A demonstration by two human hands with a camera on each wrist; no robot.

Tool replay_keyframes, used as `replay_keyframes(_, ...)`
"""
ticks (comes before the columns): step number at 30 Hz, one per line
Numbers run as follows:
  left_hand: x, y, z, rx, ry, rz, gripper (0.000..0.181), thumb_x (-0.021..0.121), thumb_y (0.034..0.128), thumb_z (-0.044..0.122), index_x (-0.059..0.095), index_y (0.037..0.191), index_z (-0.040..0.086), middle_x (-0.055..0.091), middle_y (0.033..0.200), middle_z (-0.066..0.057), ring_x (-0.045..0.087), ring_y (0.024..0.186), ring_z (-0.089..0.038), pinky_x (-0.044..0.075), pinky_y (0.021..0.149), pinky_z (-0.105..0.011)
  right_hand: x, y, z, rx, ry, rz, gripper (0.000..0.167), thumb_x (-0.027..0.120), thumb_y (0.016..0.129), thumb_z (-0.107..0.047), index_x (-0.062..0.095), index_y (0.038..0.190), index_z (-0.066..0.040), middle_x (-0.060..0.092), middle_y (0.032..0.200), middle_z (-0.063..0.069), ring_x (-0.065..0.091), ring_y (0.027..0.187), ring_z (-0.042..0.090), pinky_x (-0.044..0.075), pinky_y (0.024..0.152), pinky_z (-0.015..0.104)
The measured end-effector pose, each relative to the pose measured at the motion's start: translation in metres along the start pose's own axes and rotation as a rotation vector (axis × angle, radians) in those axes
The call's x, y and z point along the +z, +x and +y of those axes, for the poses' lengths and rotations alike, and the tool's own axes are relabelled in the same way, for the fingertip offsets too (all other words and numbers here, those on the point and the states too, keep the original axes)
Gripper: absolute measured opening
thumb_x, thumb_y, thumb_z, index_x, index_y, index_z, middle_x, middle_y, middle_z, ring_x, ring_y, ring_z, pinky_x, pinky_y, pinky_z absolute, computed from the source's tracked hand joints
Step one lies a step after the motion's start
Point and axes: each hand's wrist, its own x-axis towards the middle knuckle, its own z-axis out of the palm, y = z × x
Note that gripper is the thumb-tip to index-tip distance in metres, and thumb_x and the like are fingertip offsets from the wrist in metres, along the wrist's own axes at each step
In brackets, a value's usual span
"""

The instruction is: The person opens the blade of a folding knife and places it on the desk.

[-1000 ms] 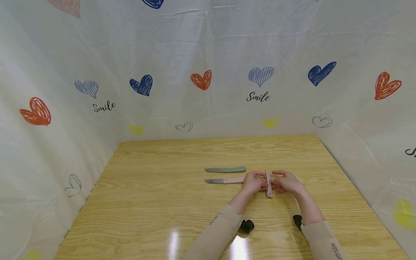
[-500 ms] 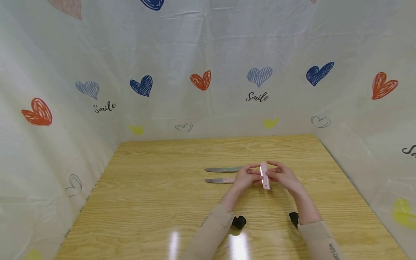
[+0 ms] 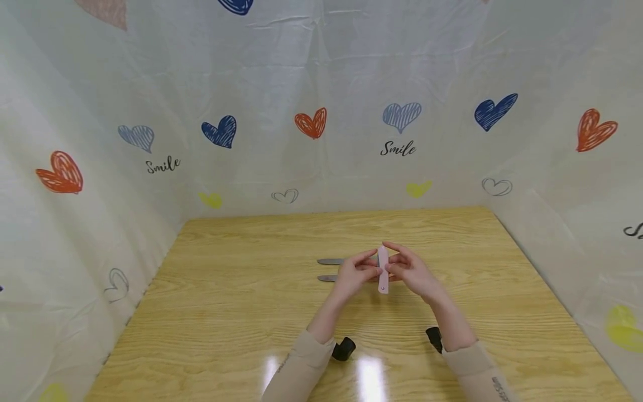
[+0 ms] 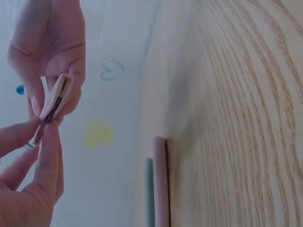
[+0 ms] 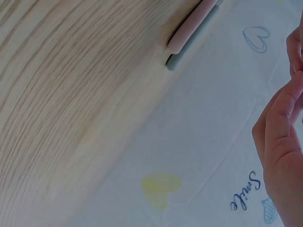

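Observation:
A folded pocket knife with a pale pink handle (image 3: 383, 276) is held upright above the table between both hands. My left hand (image 3: 351, 274) pinches its left side with thumb and fingers. From the other side my right hand (image 3: 413, 276) pinches it too. In the left wrist view the slot edge of the pink knife (image 4: 60, 97) shows, dark inside. Two more knives lie behind my left hand, their grey blades, the far one (image 3: 330, 261) and the near one (image 3: 327, 278), pointing left. Their green handle (image 4: 149, 189) and pink handle (image 4: 161, 182) lie side by side.
The wooden table (image 3: 226, 307) has a white curtain (image 3: 351, 67) with printed hearts behind it and at both sides. Black wrist-worn devices, one left (image 3: 344, 349) and one right (image 3: 434, 339), stick out by the sleeves.
Both hands have raised the pink knife and carried it leftward, turning its flat side toward the head camera. My left hand now covers the handles of the two lying knives.

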Motion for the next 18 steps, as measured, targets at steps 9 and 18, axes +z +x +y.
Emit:
replay_keyframes(9,-0.028,-0.027,0.001,0.025,-0.010,0.063,0.049,0.067,0.0876,-0.005,0.056,0.135,-0.002,0.062,0.101,-0.014,0.065,0.085,-0.015,0.060,0.078,-0.035,0.033,0.007,-0.004,-0.018,0.043,-0.099,0.054,0.054,0.097,-0.002,0.037,0.149,-0.002,0.055,0.110,0.021,0.062,0.095,0.024,0.057,0.083,0.050)
replay_keyframes(18,-0.045,-0.041,-0.001,-0.004,-0.037,0.101,0.046,0.068,0.0879,-0.003,0.058,0.133,-0.001,0.063,0.096,-0.012,0.066,0.082,-0.015,0.059,0.081,-0.041,0.056,0.011,-0.003,-0.046,0.085,-0.113,0.049,0.057,0.099,-0.011,0.042,0.145,-0.001,0.062,0.112,0.024,0.064,0.091,0.023,0.057,0.078,0.049)
